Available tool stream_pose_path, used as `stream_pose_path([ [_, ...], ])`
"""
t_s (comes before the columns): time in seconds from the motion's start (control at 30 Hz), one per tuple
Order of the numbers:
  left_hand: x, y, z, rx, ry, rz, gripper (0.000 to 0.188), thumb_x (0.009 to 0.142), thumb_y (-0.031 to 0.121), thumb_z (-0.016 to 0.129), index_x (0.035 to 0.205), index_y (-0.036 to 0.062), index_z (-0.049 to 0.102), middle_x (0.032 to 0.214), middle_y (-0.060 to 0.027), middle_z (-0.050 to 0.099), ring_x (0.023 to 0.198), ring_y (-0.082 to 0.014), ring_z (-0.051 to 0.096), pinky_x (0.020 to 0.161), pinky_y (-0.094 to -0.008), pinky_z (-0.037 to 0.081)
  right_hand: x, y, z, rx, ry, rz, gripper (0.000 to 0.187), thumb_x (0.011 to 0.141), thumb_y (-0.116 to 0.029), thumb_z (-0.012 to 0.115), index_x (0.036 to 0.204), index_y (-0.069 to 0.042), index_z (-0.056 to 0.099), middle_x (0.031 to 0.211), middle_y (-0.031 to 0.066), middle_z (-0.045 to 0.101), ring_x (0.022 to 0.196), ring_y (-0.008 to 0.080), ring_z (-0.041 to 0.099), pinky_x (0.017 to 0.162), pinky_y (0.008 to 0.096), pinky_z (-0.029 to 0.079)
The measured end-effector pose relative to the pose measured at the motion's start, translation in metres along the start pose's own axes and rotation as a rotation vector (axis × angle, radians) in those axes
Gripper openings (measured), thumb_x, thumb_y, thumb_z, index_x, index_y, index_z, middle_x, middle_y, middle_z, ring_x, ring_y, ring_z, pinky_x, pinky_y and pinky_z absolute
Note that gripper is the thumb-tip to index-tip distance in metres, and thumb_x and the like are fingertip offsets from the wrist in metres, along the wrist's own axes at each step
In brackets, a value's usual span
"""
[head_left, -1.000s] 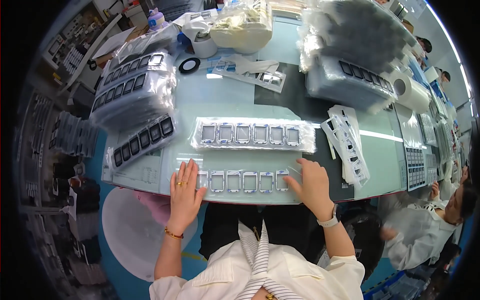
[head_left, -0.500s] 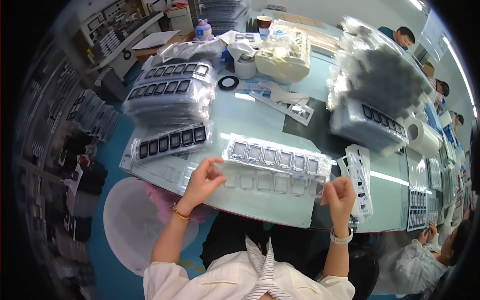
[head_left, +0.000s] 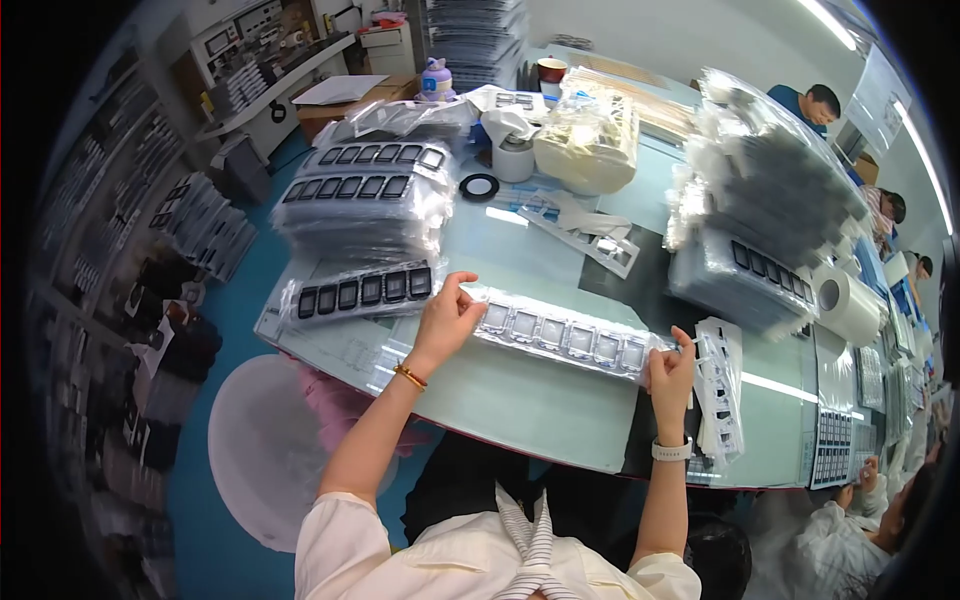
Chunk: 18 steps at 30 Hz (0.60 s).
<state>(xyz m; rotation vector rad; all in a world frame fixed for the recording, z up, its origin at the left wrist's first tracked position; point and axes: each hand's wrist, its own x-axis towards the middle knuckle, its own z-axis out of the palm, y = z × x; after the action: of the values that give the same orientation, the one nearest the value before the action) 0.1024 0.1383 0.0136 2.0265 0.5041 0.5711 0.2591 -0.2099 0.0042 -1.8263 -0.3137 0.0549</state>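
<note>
A long clear plastic tray [head_left: 566,334] with a row of several square frames lies across the glass-topped table in front of me. My left hand [head_left: 448,322] is closed at its left end, thumb and fingers on the tray's edge. At the right end my right hand [head_left: 670,370] pinches the tray's edge, its index finger raised. Left of my left hand sits a similar clear tray with black frames [head_left: 365,289]. Just right of my right hand lie white strips with square cut-outs [head_left: 720,385].
Tall stacks of bagged trays stand at left [head_left: 365,215] and right [head_left: 770,190]. Farther back are a tissue roll [head_left: 513,158], a black tape ring [head_left: 479,187] and a bagged cream bundle [head_left: 590,145]. A white bin [head_left: 245,450] stands below the table's left edge. Co-workers sit at right.
Both hands have moved away from me onto the tray's ends. The clear strip with square outlines that lay nearer me between them no longer shows apart from the tray. The view has shifted slightly.
</note>
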Motion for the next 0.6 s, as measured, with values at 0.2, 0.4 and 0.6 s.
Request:
stream_pose_path([
  [0.2,0.005,-0.012,-0.038,0.294,0.099,0.077,0.034,0.084,0.015,0.083,0.112,0.0039,0.069,0.102,-0.0093,0.069,0.096,-0.0243,0.068,0.087,-0.036,0.054,-0.025,-0.02,-0.025,-0.211,0.191,-0.224,0.054,0.1,-0.005,0.068,0.15,-0.002,0.048,0.099,0.0031,0.062,0.082,0.0091,0.057,0.07,0.0241,0.047],
  [0.4,0.028,-0.021,-0.095,0.787,-0.041,0.093,0.055,0.067,0.029,0.092,0.114,0.0102,0.07,0.122,-0.0095,0.065,0.121,-0.0317,0.058,0.102,-0.0438,0.047,-0.083,-0.021,-0.021,-0.133,0.084,-0.222,0.041,0.101,0.0,0.064,0.141,-0.002,0.055,0.097,0.0019,0.064,0.081,0.0066,0.057,0.069,0.0226,0.045],
  [0.6,0.058,-0.015,-0.099,0.924,-0.243,0.072,0.061,0.061,0.034,0.092,0.113,0.0126,0.067,0.121,-0.0114,0.061,0.122,-0.0339,0.056,0.104,-0.043,0.043,-0.12,0.0,0.011,-0.187,-0.116,-0.23,0.032,0.097,0.001,0.068,0.129,0.002,0.062,0.09,0.0073,0.069,0.076,0.0138,0.064,0.066,0.0278,0.05],
])
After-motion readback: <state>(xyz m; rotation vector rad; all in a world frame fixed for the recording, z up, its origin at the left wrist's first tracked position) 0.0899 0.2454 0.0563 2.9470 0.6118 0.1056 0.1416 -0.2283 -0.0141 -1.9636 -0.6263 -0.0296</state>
